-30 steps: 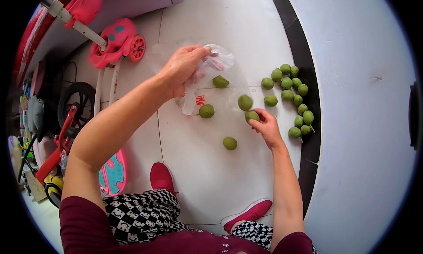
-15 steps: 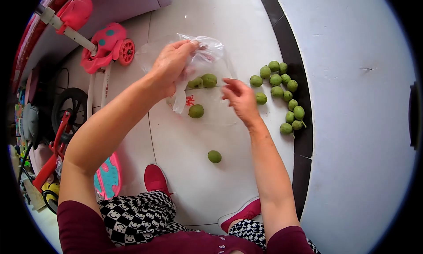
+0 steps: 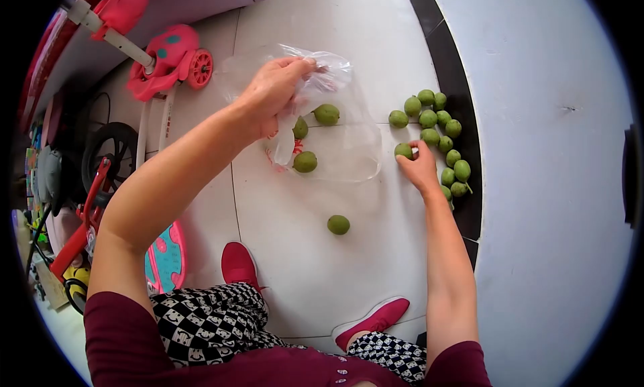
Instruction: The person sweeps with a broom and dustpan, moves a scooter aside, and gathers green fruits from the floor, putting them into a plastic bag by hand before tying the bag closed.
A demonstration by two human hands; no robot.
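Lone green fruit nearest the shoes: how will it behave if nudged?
The lone green fruit will likely roll: it's rounded, with nothing bracing it on the smooth-looking floor. Probably firm rather than squashy, as its outline shows no visible sag.

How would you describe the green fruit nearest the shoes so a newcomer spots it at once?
On the tiled floor, find the clear plastic bag, then look toward the red shoes. The green fruit between them lies alone, whereas the others are at the bag, in the right hand or grouped by the dark strip.
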